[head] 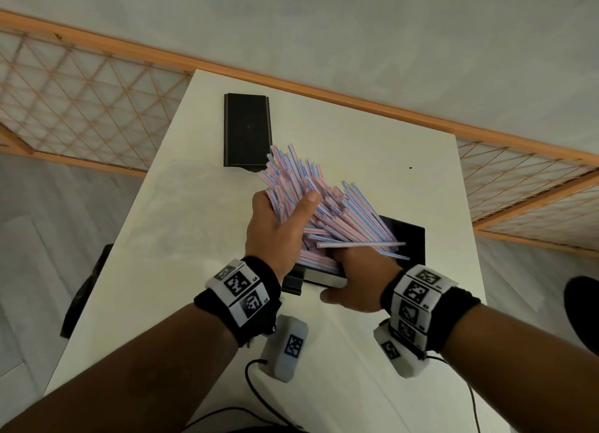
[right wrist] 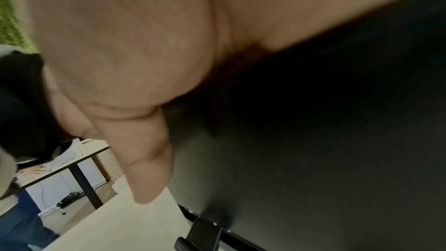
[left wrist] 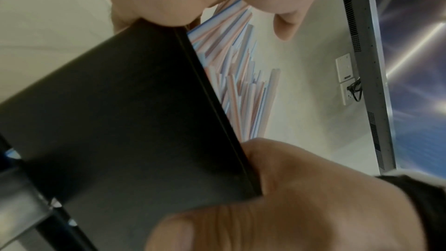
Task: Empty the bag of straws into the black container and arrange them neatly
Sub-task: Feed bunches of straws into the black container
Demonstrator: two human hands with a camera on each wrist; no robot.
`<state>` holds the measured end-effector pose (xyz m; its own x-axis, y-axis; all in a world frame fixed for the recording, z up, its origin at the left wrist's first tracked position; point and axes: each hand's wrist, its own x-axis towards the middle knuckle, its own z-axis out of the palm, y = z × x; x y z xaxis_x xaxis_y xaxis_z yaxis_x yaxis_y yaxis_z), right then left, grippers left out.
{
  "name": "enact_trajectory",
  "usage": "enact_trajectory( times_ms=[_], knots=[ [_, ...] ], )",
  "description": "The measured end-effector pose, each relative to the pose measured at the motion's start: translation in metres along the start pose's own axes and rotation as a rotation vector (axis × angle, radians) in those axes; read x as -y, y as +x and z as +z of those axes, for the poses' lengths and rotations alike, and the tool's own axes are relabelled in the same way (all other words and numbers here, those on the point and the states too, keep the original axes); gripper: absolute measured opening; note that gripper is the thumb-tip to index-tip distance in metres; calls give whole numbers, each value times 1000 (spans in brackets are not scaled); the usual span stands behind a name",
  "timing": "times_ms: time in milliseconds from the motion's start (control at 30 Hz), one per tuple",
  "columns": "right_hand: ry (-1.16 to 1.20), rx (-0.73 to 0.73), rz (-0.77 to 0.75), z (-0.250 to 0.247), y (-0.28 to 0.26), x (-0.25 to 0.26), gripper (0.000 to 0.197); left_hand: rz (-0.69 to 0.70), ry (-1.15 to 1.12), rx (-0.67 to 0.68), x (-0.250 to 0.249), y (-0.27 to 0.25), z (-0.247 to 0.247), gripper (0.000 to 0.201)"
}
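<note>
A thick bundle of pink, blue and white striped straws (head: 311,199) fans up and to the left out of the black container (head: 406,238) on the white table (head: 181,225). My left hand (head: 285,220) grips the bundle from the left, thumb across its top. My right hand (head: 351,278) holds the container's near wall, thumb outside and fingers hidden among the straws. The left wrist view has the container wall (left wrist: 120,121) with straws (left wrist: 243,87) rising behind it. In the right wrist view my thumb (right wrist: 147,163) lies against the dark container (right wrist: 313,150).
A flat black rectangular piece (head: 248,129) lies at the table's back, just beyond the straw tips. Something dark (head: 87,290) hangs off the table's left edge. Wooden lattice panels (head: 81,108) stand behind the table. Cables (head: 256,390) run along the near edge.
</note>
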<state>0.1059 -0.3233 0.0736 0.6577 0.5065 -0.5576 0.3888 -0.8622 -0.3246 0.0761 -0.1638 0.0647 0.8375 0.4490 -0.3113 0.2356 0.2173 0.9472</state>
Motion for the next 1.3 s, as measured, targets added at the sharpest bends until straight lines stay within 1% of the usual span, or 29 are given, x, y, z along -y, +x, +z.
enact_trajectory(
  times_ms=[133,267,333,367,400,467,500,567,600,633,700,733,800,833,867,933,967,1033,1100,1167,1200,1233,1300],
  knots=[
    [56,109,73,-6,12,8,44,-1,1,6,-1,0,-1,69],
    [-4,228,100,-21,18,11,59,-12,16,24,-1,0,-1,77],
    [-62,261,114,-29,22,11,63,-21,52,22,-1,-1,-2,73],
    [-80,279,126,-32,24,11,69,-23,76,17,-1,-1,-2,69],
    [-84,301,130,-33,27,11,81,-26,98,14,-1,-1,-2,66],
    [-74,344,119,-31,32,9,107,-26,138,20,0,-1,-3,64],
    [-58,350,111,-29,34,10,114,-17,151,22,0,-1,-2,64],
    [-23,315,94,-23,38,10,120,-6,153,12,1,-2,-2,66],
    [6,292,81,-21,39,11,119,-7,145,8,2,-2,-2,67],
    [42,267,63,-19,39,12,110,-3,140,0,3,-1,-2,67],
    [104,210,10,-15,37,15,82,3,125,-16,4,-1,-4,65],
    [103,163,-15,-14,36,15,76,4,100,-29,5,0,-5,64],
    [43,54,-60,-15,32,14,77,18,14,-64,4,2,-7,65],
    [32,6,-61,-15,29,13,74,28,-20,-74,4,3,-8,62],
    [41,-40,-49,-15,26,12,70,36,-45,-74,1,3,-9,57],
    [36,-121,-5,-12,19,10,70,42,-62,-55,-2,3,-10,44],
    [9,-160,-5,-9,16,9,71,43,-52,-34,-2,3,-9,42],
    [-5,-221,-45,-3,12,7,68,39,-13,9,-1,2,-8,45],
    [24,-239,-101,0,5,8,61,19,11,26,2,2,-8,54],
    [10,-253,-149,1,-7,7,65,0,11,22,4,3,-8,59],
    [-5,-274,-170,2,-16,6,69,2,8,22,4,3,-8,61],
    [-10,-310,-190,4,-25,5,68,7,6,20,5,2,-9,63],
    [39,-421,-219,7,-43,-1,52,17,-13,28,4,1,-9,71]
  ],
)
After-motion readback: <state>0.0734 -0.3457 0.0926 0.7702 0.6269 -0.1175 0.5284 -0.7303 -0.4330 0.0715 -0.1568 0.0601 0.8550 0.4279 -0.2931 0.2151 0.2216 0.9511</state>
